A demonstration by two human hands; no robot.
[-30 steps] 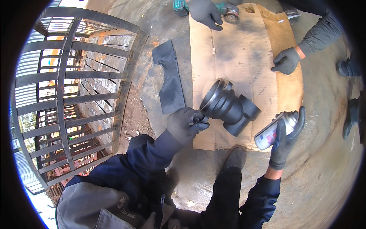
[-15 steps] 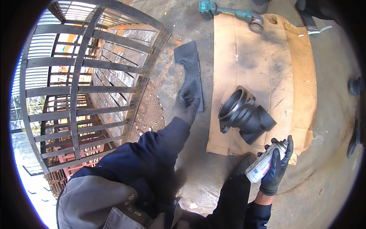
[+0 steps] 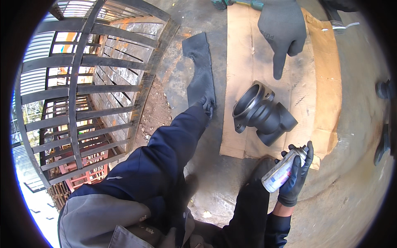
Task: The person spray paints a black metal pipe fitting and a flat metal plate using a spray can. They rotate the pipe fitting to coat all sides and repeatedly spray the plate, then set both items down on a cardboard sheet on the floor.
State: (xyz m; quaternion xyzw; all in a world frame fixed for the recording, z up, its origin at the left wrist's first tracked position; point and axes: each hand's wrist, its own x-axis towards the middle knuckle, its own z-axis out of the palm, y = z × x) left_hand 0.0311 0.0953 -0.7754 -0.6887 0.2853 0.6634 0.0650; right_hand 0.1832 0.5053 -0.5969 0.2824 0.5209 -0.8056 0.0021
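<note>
My left hand (image 3: 207,106), in a dark glove, grips the lower end of a flat dark strip (image 3: 202,68) with a curved cut-out in its left edge. Part of that hand is hidden by its sleeve. In my right hand (image 3: 294,182), also gloved, is a tilted spray can (image 3: 278,173) with a pale body. Ahead of the can, a black pipe fitting (image 3: 269,118) with a flanged round mouth and a branch lies on flattened cardboard (image 3: 240,53). Another person's gloved hand (image 3: 285,33) reaches in from the top, index finger extended towards the fitting.
A teal power tool (image 3: 221,4) lies at the far edge of the cardboard, partly covered by the other person's hand. Dark metal railing (image 3: 111,89) stands on the left. Dark objects (image 3: 383,91) sit at the right rim. Beneath everything is stained concrete floor (image 3: 355,124).
Another person's pointing hand has come in from the top, over the cardboard. The view has shifted slightly. My left hand has moved to the strip's lower end; my right keeps the spray can.
</note>
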